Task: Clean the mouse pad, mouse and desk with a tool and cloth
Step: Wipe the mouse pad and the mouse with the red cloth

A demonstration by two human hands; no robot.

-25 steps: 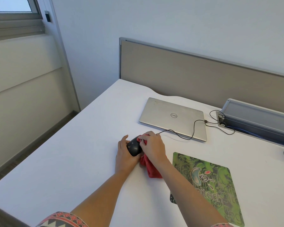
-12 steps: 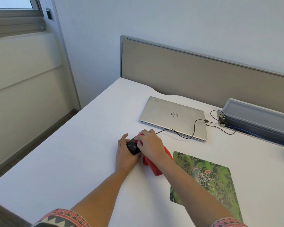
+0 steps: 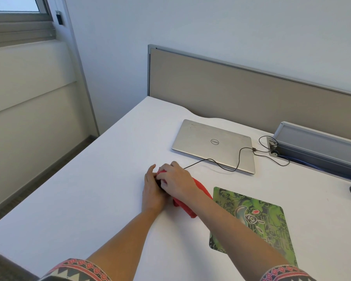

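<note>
The white tabletop point(image 3: 85, 189) fills the left of the frame. Just left of centre the left hand point(image 3: 151, 194) rests on it, its grip curled round the mouse point(image 3: 159, 182) from the left side and steadying it much as it did a second ago.

What has changed is how little of the mouse shows. A second ago its black back stood plain between the two hands; now only a dark sliver is left beneath the knuckles. The right hand point(image 3: 177, 181) has slid leftward across it, its grip clenched on the red cloth point(image 3: 200, 188), a fold of which peeps out at the fingertips beside the left thumb.

The cloth's loose tail trails down and right from under the wrist to the upper left edge of the green mouse pad point(image 3: 259, 224), which lies flat right of centre. Whether the tail overlaps the pad I cannot tell.

I judge this to be a wiping stroke over the top of the mouse, so the mouse step is in hand; nothing here shows whether the pad and tabletop are done.

The mouse's cable point(image 3: 197, 163) runs up and right across the closed laptop point(image 3: 211, 141), so hard rubbing could tug the lead.
</note>
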